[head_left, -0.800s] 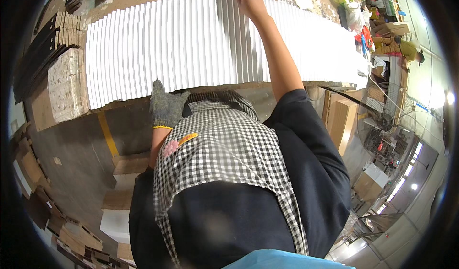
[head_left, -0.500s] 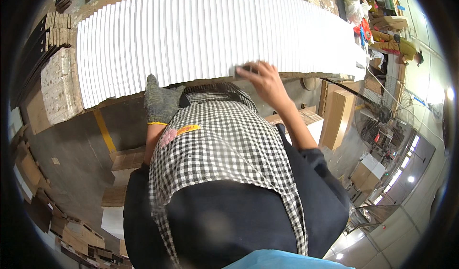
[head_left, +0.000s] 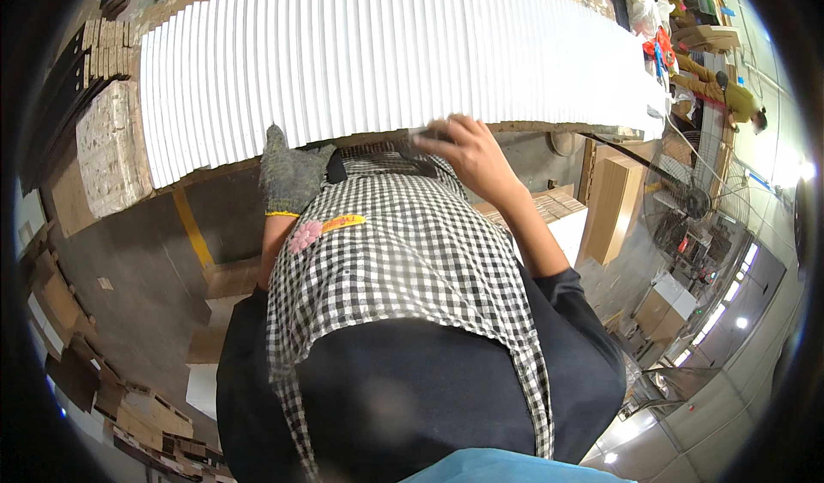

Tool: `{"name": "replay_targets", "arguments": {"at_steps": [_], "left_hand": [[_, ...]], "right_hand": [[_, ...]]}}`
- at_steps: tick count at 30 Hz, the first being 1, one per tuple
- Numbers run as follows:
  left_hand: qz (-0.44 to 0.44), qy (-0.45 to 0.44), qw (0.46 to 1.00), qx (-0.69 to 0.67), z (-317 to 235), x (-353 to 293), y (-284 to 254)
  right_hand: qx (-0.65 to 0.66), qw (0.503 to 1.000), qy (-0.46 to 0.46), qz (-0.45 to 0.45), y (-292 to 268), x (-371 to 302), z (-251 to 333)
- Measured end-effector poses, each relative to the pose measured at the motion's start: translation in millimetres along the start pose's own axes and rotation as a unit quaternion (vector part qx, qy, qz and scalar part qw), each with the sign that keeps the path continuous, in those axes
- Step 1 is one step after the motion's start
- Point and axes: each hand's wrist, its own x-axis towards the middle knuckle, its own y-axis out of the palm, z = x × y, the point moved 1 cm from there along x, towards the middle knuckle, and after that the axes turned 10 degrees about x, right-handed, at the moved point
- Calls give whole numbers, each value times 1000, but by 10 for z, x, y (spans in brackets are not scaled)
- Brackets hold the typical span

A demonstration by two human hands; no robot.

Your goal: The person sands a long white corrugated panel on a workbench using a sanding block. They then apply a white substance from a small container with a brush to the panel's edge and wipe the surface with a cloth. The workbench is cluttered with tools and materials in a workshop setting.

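A long row of narrow white strips (head_left: 369, 54) stands packed side by side across the bench in front of me. My left hand (head_left: 290, 174), in a grey knitted glove with a yellow cuff edge, rests at the row's near edge, one finger stretched onto the strips and the thumb apart. My bare right hand (head_left: 468, 153) is closed round a small dark block (head_left: 422, 139), just at the near edge of the row to the right of the glove. Motion blurs the block and the fingertips, so its exact kind does not show.
Dark boards (head_left: 64, 105) and a wrapped pale bundle (head_left: 110, 148) lie left of the row. Cartons (head_left: 614, 200) and a standing fan (head_left: 691, 200) are at the right. Plastic bags (head_left: 644, 11) sit at the far right end, with another person (head_left: 740, 101) beyond.
My right hand has drawn the dark block slightly back toward me and to the left, off the strips' face to their near edge. The gloved left hand stays in place.
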Motion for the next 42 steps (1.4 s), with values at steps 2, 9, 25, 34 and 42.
{"name": "replay_targets", "arguments": {"at_steps": [2, 9, 25, 34, 42], "left_hand": [[-42, 0, 992, 116, -27, -2, -15], [-29, 16, 997, 70, -126, -30, -24], [-13, 0, 985, 173, -186, -107, -71], [13, -91, 896, -434, 202, 173, 83], [-27, 18, 999, 43, -109, -71, -18]], "right_hand": [[27, 999, -22, 38, -90, -85, 89], [-5, 991, 26, -133, 66, 623, -59], [-114, 980, -17, -165, 204, 1306, -707], [0, 971, -48, -235, -157, 2859, -1577], [-79, 992, -45, -88, 112, 1231, -553]]}}
